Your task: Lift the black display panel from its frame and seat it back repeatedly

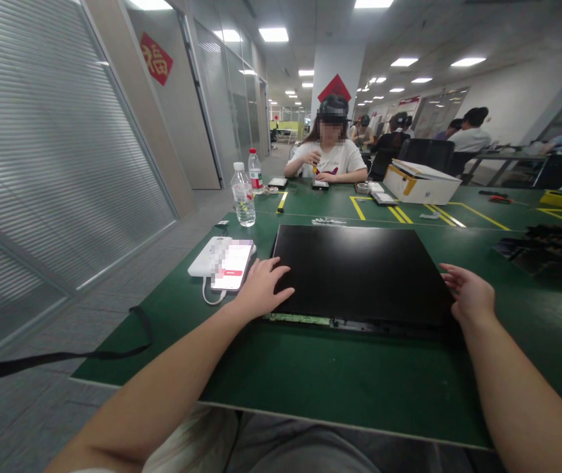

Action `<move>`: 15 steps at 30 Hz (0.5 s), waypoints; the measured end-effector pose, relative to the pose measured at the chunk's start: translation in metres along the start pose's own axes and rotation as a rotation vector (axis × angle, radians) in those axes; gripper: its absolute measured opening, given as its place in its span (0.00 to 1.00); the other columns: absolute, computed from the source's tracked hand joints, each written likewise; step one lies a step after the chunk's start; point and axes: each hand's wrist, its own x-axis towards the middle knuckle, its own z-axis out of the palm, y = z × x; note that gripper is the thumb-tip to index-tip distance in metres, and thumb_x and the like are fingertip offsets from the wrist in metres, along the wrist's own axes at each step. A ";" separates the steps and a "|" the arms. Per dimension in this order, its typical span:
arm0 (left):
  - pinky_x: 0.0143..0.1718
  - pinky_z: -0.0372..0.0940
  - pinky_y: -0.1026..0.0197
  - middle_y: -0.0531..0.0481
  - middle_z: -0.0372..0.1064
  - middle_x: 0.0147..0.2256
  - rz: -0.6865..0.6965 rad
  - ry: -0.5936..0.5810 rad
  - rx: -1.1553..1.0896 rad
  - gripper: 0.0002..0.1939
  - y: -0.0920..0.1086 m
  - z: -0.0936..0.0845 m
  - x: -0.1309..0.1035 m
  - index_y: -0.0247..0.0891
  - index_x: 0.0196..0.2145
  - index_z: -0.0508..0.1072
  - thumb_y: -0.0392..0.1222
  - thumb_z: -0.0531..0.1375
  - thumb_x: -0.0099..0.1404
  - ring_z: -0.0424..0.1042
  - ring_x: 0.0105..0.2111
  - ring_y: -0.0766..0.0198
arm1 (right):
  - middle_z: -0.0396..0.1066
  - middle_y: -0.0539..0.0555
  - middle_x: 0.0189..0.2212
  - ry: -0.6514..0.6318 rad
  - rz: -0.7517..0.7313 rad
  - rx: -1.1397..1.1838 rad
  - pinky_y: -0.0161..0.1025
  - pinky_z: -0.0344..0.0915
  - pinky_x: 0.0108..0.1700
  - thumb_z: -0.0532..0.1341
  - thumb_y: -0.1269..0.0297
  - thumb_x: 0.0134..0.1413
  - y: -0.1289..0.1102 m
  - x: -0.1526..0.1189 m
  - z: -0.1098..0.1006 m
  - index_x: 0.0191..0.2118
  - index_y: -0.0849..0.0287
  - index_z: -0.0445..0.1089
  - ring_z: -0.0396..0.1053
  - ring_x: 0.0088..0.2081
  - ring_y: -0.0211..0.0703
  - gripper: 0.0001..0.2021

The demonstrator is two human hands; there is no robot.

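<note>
A large black flat screen panel point(354, 272) lies face up on the green table in front of me. Along its near edge shows a green circuit strip point(301, 320). My left hand point(264, 286) rests at the panel's left edge, fingers spread, with the fingertips over its surface. At the right edge is my right hand point(471, 292), fingers stretched towards the panel's side and its thumb side partly hidden. Whether those fingers touch the edge I cannot tell. Just left of my left hand lies a lit phone point(233, 264) with a white cable, leaning on a white power bank point(207, 255).
Two water bottles, a clear one point(244, 197) and a red-capped one point(255, 172), stand at the back left. Across the green table point(340, 374) sits a person point(330, 148) handling a small device. A white box point(421, 182) and a dark stack point(551, 249) are to the right.
</note>
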 end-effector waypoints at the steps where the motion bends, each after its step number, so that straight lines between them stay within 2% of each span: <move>1: 0.64 0.49 0.35 0.34 0.60 0.62 0.002 -0.033 0.005 0.26 0.000 0.001 0.000 0.37 0.58 0.70 0.53 0.59 0.66 0.59 0.63 0.42 | 0.67 0.51 0.21 -0.009 0.029 -0.010 0.35 0.52 0.26 0.61 0.67 0.30 0.000 0.002 0.000 0.28 0.63 0.73 0.60 0.25 0.35 0.12; 6: 0.65 0.45 0.35 0.33 0.62 0.62 0.014 -0.153 -0.003 0.26 -0.002 0.005 0.001 0.37 0.59 0.68 0.54 0.55 0.69 0.57 0.65 0.45 | 0.68 0.51 0.21 -0.044 0.102 -0.098 0.35 0.56 0.26 0.63 0.68 0.31 0.000 0.005 -0.001 0.27 0.62 0.73 0.62 0.25 0.37 0.10; 12: 0.64 0.49 0.38 0.32 0.61 0.62 0.018 -0.156 -0.008 0.26 -0.002 0.004 0.002 0.35 0.59 0.69 0.53 0.55 0.69 0.57 0.64 0.45 | 0.66 0.50 0.20 -0.041 0.076 -0.133 0.35 0.59 0.28 0.63 0.73 0.30 -0.004 -0.003 0.003 0.25 0.63 0.72 0.62 0.25 0.36 0.07; 15: 0.64 0.51 0.40 0.32 0.60 0.63 0.015 -0.167 0.000 0.27 -0.001 0.003 0.002 0.35 0.59 0.68 0.53 0.54 0.69 0.58 0.64 0.45 | 0.67 0.50 0.20 -0.051 0.042 -0.146 0.35 0.60 0.29 0.63 0.72 0.30 -0.003 -0.004 0.003 0.25 0.62 0.73 0.63 0.26 0.37 0.07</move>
